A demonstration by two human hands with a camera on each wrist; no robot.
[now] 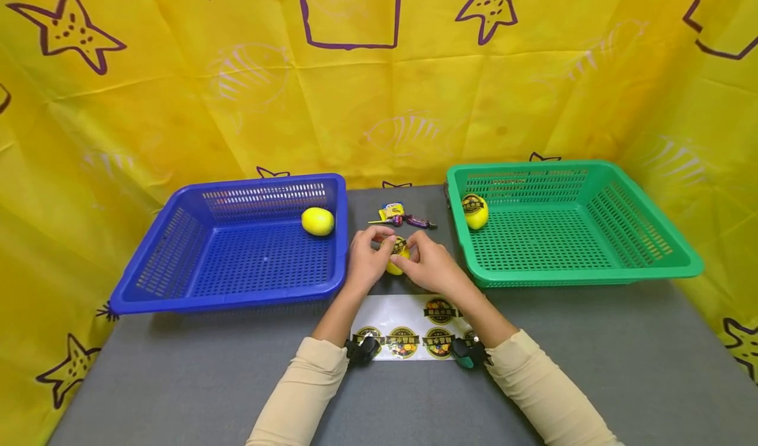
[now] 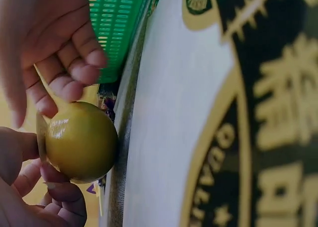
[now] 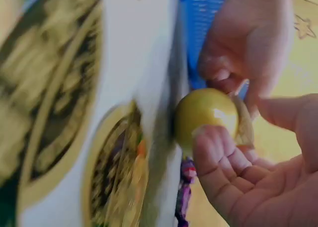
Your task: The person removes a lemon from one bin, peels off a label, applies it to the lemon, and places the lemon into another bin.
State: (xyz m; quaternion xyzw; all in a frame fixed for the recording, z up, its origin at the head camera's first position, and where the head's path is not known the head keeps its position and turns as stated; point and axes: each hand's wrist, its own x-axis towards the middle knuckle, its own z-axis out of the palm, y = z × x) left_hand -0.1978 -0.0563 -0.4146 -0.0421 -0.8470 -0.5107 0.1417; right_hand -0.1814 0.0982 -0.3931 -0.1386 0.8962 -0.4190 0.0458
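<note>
lemon (image 1: 398,256) with a round sticker (image 1: 399,244) on top, pinched between left hand (image 1: 367,260) and right hand (image 1: 431,267), fingers of both curled round it, mid-counter (image 1: 592,354) between blue basket (image 1: 177,281) and green basket (image 1: 651,262). sticker sheet (image 1: 391,314) just nearer, toward the front edge. sweets (image 1: 401,217) behind. one lemon (image 1: 318,221) in blue, one stickered lemon (image 1: 475,211) in green.

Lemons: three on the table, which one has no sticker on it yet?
The lemon in the blue basket shows bare skin. The lemon in the green basket wears a round label, and both hands are pressing one onto the held lemon.
</note>
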